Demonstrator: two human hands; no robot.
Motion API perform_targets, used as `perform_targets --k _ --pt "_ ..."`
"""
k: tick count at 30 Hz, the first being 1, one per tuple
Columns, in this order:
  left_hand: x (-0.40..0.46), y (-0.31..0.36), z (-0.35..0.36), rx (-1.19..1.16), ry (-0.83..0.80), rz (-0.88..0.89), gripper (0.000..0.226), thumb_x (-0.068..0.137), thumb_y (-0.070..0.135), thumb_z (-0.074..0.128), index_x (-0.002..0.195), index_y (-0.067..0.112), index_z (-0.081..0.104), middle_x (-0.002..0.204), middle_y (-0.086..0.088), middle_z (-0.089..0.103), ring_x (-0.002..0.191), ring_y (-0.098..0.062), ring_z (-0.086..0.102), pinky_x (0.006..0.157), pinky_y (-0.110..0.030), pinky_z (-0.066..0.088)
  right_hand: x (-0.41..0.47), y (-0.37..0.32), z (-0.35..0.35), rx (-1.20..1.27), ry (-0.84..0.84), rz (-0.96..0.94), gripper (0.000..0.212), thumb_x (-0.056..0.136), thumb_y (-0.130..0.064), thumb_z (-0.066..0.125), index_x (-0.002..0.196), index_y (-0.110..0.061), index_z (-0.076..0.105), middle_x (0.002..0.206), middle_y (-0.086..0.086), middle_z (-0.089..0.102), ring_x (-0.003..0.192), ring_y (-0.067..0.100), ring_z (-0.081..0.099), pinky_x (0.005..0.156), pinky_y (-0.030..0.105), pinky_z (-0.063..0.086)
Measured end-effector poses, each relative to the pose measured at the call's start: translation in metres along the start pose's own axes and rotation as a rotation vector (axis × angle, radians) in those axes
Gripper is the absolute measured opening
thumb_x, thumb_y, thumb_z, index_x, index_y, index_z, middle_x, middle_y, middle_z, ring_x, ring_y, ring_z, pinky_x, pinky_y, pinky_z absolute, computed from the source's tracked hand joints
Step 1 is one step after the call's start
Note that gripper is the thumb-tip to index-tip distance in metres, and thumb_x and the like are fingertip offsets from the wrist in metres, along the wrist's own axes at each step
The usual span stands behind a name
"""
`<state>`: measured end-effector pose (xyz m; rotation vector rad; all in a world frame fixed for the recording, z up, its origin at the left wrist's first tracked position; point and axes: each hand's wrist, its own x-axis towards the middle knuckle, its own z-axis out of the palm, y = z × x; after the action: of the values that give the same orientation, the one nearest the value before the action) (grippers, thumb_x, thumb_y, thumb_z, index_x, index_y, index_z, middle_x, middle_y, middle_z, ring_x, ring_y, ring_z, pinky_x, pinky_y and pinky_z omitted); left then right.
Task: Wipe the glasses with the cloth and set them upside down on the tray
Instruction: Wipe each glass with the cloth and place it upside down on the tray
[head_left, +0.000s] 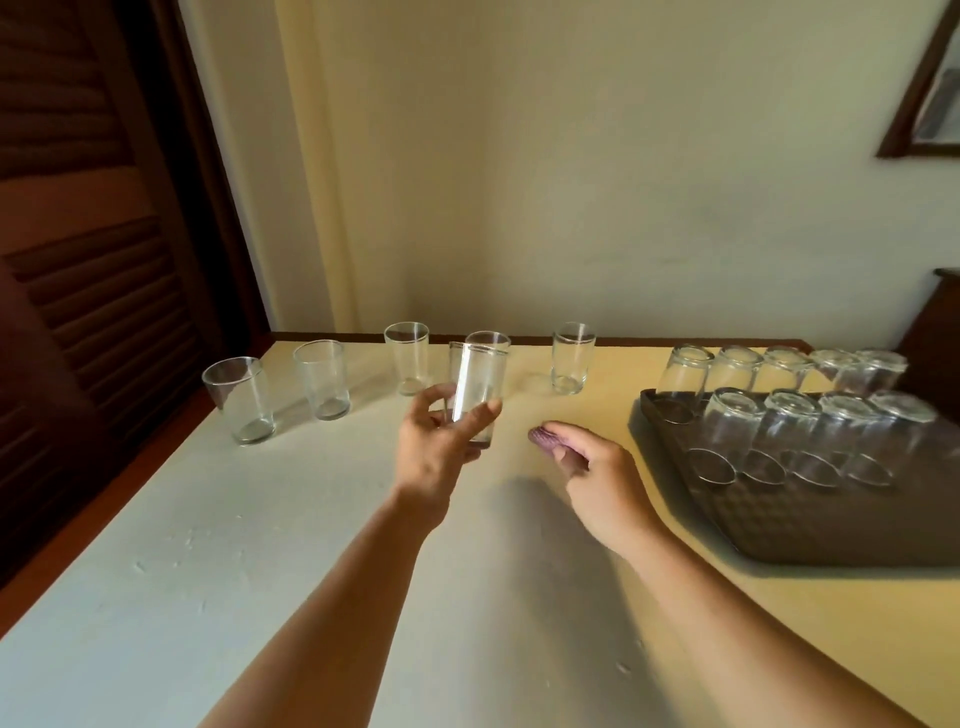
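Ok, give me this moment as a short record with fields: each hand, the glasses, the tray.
left hand: grips an upright glass above the table
right hand: holds a purple cloth
upright glasses: five more stand on the table, along its far edge
tray: dark, at right, holds nine glasses upside down in two rows

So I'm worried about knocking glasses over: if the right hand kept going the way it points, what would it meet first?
Probably the held glass in the left hand; the right hand, gripping the cloth, points toward it, though depth is unclear.
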<state>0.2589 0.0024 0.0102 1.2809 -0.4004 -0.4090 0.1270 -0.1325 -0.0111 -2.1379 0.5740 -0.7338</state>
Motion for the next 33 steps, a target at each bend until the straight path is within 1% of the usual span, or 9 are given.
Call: perform_targets --k 5,8,10,13,16,21,28,30,33 --pt "-0.065 -0.004 0.015 -0.218 -0.013 -0.047 0.047 0.066 0.028 0.09 0.1 0.022 0.059 0.083 0.005 0.067 0.07 -0.013 0.06 0.07 -0.033 0.044 -0.039 -0.016 -0.026 0.272 0.225 0.027 0.033 0.105 -0.012 0.056 0.135 -0.021 0.065 0.126 -0.013 0.067 0.123 0.008 0.061 0.104 0.022 0.048" --pt "-0.104 -0.013 0.021 -0.285 -0.057 -0.078 0.042 0.066 0.024 0.086 0.1 0.022 0.062 0.08 0.009 0.066 0.066 -0.009 0.06 0.068 -0.029 0.042 -0.067 -0.03 -0.035 0.364 0.261 0.007 0.036 0.106 -0.015 0.055 0.134 -0.037 0.065 0.131 -0.016 0.066 0.127 0.007 0.059 0.108 0.036 0.05" --pt "-0.124 -0.017 0.026 -0.316 -0.08 -0.1 0.047 0.066 0.022 0.086 0.106 0.019 0.062 0.082 0.009 0.067 0.066 -0.008 0.061 0.068 -0.029 0.042 -0.087 -0.037 -0.038 0.383 0.265 -0.043 0.042 0.107 -0.016 0.053 0.128 -0.05 0.065 0.129 -0.019 0.067 0.127 -0.002 0.057 0.107 0.029 0.048" --pt "-0.14 -0.023 0.032 -0.354 -0.05 -0.129 0.05 0.066 0.023 0.086 0.11 0.019 0.061 0.089 0.007 0.066 0.069 -0.008 0.063 0.071 -0.03 0.042 -0.112 -0.043 -0.047 0.26 0.289 -0.097 0.037 0.105 -0.008 0.053 0.132 -0.032 0.065 0.117 -0.03 0.06 0.111 -0.025 0.051 0.093 0.001 0.04" --pt "-0.147 -0.025 0.036 -0.431 0.007 -0.158 0.054 0.068 0.025 0.088 0.114 0.019 0.061 0.093 0.003 0.067 0.073 -0.01 0.065 0.08 -0.031 0.045 -0.126 -0.033 -0.055 0.197 0.255 -0.119 0.035 0.105 -0.008 0.054 0.133 -0.025 0.067 0.123 -0.026 0.065 0.118 -0.011 0.058 0.099 0.013 0.048" --pt "-0.15 -0.019 0.042 -0.662 0.04 -0.233 0.041 0.067 0.027 0.09 0.097 0.019 0.064 0.082 0.001 0.066 0.077 -0.014 0.063 0.097 -0.036 0.047 -0.146 -0.025 -0.057 0.311 0.059 -0.032 0.034 0.104 -0.02 0.053 0.127 -0.042 0.066 0.129 -0.015 0.07 0.126 0.009 0.063 0.109 0.042 0.049" --pt "-0.151 -0.003 0.051 -0.78 -0.003 -0.289 0.021 0.079 0.043 0.081 0.078 0.022 0.079 0.089 -0.004 0.066 0.081 -0.022 0.067 0.096 -0.045 0.056 -0.154 -0.042 -0.062 0.479 0.295 -0.072 0.038 0.105 -0.006 0.052 0.126 -0.036 0.059 0.117 -0.038 0.067 0.121 -0.008 0.06 0.098 0.01 0.046" --pt "-0.152 -0.003 0.053 -0.659 -0.042 -0.305 0.021 0.087 0.045 0.074 0.092 0.025 0.081 0.1 -0.006 0.069 0.095 -0.027 0.069 0.094 -0.048 0.059 -0.149 -0.048 -0.061 0.332 0.359 -0.167 0.034 0.106 -0.014 0.052 0.131 -0.036 0.058 0.128 -0.032 0.063 0.125 -0.009 0.056 0.1 0.009 0.043" --pt "-0.157 -0.012 0.058 -0.463 -0.149 -0.282 0.052 0.09 0.05 0.074 0.13 0.019 0.067 0.124 -0.019 0.069 0.097 -0.03 0.071 0.089 -0.047 0.059 -0.141 -0.054 -0.053 0.173 0.419 -0.296 0.037 0.104 -0.015 0.049 0.139 -0.016 0.06 0.138 -0.009 0.062 0.129 -0.001 0.056 0.106 0.014 0.043"
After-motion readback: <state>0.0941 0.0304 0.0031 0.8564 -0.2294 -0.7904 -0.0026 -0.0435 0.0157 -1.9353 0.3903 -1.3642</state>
